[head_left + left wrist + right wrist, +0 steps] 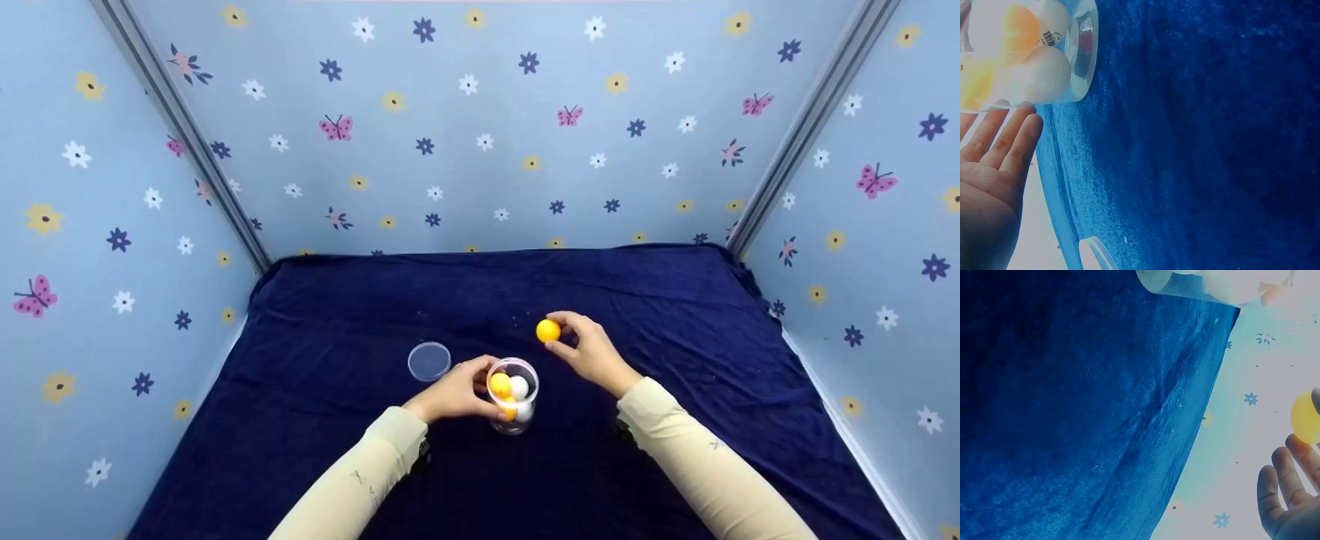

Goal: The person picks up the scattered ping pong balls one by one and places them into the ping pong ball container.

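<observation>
A clear plastic jar point(513, 429) stands upright with its mouth uncovered, holding white and orange ping-pong balls; in the left wrist view, white balls point(1047, 74) and orange balls point(1021, 27) show through its wall. My left hand point(459, 390) grips the jar from its left side, thumb at the near side and fingers around the far side. Up and to the right of the jar, my right hand point(592, 352) pinches an orange ping-pong ball point(548, 331) between thumb and fingertips. That same ball point(1305, 417) appears at the right edge of the right wrist view.
A round clear lid point(430, 361) lies on the dark blue cloth point(337, 315) left of the jar, close to my left hand. Flower-patterned panels point(495, 90) stand at the back and both sides, joined by grey corner posts point(187, 135).
</observation>
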The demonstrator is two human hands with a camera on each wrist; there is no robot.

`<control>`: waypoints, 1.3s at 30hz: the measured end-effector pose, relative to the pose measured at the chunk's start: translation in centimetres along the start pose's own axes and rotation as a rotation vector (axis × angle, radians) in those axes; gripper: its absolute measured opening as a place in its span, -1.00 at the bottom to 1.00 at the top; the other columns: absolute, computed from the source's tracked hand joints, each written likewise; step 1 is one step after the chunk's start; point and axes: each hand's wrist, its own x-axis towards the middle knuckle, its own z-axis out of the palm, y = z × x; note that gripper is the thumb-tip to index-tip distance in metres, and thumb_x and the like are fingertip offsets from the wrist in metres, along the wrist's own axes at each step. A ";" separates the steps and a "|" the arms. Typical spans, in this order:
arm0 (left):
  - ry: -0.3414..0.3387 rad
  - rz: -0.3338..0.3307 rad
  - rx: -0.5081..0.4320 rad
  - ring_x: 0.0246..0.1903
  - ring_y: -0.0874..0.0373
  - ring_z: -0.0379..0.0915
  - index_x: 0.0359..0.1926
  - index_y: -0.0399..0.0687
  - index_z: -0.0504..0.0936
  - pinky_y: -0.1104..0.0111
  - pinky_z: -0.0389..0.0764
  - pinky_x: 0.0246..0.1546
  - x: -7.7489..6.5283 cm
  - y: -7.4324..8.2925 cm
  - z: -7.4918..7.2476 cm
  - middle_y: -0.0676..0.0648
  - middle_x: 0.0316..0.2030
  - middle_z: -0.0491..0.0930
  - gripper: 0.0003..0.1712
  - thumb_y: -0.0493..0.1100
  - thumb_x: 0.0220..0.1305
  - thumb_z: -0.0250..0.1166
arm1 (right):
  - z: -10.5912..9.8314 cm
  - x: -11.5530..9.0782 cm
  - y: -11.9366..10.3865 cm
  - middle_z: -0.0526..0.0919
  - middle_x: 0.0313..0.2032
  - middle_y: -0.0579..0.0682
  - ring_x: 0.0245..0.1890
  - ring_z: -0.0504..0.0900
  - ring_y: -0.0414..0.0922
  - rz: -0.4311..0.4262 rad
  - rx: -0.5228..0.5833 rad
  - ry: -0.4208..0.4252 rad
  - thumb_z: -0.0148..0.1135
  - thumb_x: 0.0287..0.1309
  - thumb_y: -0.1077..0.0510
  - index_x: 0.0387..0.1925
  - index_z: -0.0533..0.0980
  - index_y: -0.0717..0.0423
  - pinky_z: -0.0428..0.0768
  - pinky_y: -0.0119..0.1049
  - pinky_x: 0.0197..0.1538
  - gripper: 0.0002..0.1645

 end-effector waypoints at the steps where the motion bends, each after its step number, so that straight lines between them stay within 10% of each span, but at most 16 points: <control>1: -0.001 0.000 -0.001 0.02 0.26 0.71 0.32 -0.26 0.56 0.42 0.73 0.15 0.0 0.0 0.0 -0.12 0.14 0.72 -0.12 -0.23 -0.01 0.76 | 0.0 -0.1 -0.1 0.77 0.04 0.20 -0.05 0.72 0.14 -0.001 -0.003 -0.005 0.54 0.27 0.29 0.23 0.62 0.31 0.68 -0.05 -0.02 -0.48; 29: -0.013 0.020 0.004 0.11 0.13 0.73 0.37 -0.30 0.53 0.31 0.74 0.21 0.0 -0.3 0.0 -0.11 0.17 0.72 -0.12 -0.17 0.08 0.74 | 0.2 -1.5 -2.9 0.82 -0.06 0.05 -0.08 0.72 -0.02 -0.170 0.025 -0.165 0.61 0.23 0.14 0.09 0.70 0.15 0.67 -0.26 -0.04 -0.57; 39: -0.006 0.012 -0.011 0.11 0.09 0.74 0.33 -0.23 0.56 0.35 0.74 0.18 -0.1 -0.3 0.2 -0.16 0.17 0.72 -0.19 -0.21 0.09 0.73 | 0.6 -1.8 -3.1 0.85 -0.03 0.07 -0.06 0.76 0.17 -0.235 0.053 -0.217 0.63 0.16 0.20 0.08 0.73 0.14 0.76 0.10 -0.02 -0.56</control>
